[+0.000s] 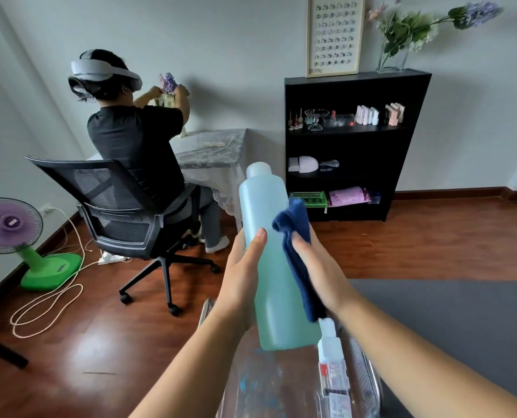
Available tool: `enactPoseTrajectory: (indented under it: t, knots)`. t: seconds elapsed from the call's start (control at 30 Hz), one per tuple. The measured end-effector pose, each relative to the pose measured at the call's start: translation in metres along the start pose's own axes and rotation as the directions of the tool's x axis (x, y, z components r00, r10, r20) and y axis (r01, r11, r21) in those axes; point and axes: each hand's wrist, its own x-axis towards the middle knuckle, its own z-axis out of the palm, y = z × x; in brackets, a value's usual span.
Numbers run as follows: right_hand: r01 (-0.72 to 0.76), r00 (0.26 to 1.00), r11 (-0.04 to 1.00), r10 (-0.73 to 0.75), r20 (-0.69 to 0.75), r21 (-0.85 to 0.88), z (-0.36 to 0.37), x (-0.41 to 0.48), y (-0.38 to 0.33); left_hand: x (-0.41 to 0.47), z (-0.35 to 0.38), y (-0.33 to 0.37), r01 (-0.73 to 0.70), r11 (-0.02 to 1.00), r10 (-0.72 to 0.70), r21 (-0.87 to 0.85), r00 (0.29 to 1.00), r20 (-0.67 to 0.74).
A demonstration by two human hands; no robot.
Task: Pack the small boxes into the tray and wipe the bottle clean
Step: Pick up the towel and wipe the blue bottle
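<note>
A tall pale-blue bottle with turquoise liquid is held up in the middle of the view, tilted slightly. My left hand grips its left side, thumb on the front. My right hand presses a folded dark-blue cloth against the bottle's right side. Below the bottle lies a clear tray with several small boxes in a row along its right part. The tray's left part is blurred.
A grey mat covers the table at the right. A black shelf with small items stands ahead. A person sits on an office chair at the left. A green-and-purple fan and cable lie on the wooden floor.
</note>
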Motion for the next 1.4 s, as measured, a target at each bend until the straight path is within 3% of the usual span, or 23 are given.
enactPoseTrajectory:
  t: [0.17,0.27,0.43,0.6,0.77,0.87,0.97,1.17,1.27,1.4]
  knots:
    - [0.046,0.995,0.998,-0.048,-0.089,-0.033,0.014,-0.049,0.019,0.007,0.0,0.003,-0.032,0.982,0.036,0.188,0.999,-0.018]
    - [0.085,0.987,0.978,-0.108,-0.115,-0.193,0.016,-0.037,0.015,0.006,0.004,0.0,-0.109,0.946,0.108,0.306,0.994,0.021]
    - [0.078,0.978,0.957,-0.127,-0.163,-0.28,-0.011,0.03,-0.011,-0.006,0.012,-0.005,-0.141,0.962,0.097,0.235,0.977,0.189]
    - [0.049,0.994,0.974,-0.068,-0.082,-0.221,-0.02,0.045,-0.014,-0.012,0.014,-0.012,-0.117,0.969,0.088,0.22,0.987,0.137]
    - [-0.004,1.0,0.999,0.003,-0.014,-0.044,-0.011,-0.014,0.005,-0.009,0.011,0.0,-0.142,0.988,0.135,0.053,0.984,0.114]
    - [0.068,0.997,0.994,-0.07,-0.027,-0.084,0.004,-0.047,0.014,-0.003,0.009,0.007,-0.124,0.985,0.119,0.121,0.992,0.047]
    - [0.11,0.99,0.982,-0.122,-0.072,-0.155,0.012,-0.048,0.016,0.001,0.01,0.007,-0.109,0.968,0.093,0.227,0.993,0.079]
    - [0.088,0.966,0.947,-0.158,-0.207,-0.31,-0.01,0.022,-0.017,-0.012,0.016,-0.002,-0.119,0.99,0.095,0.077,0.96,0.264]
    - [0.08,0.981,0.969,-0.118,-0.154,-0.232,-0.019,0.046,-0.034,-0.019,0.02,-0.006,-0.17,0.984,0.154,0.048,0.959,0.238]
    - [0.019,0.998,0.998,-0.022,-0.052,-0.058,-0.009,0.01,-0.021,-0.013,0.017,0.004,-0.204,0.978,0.195,0.048,0.971,0.139]
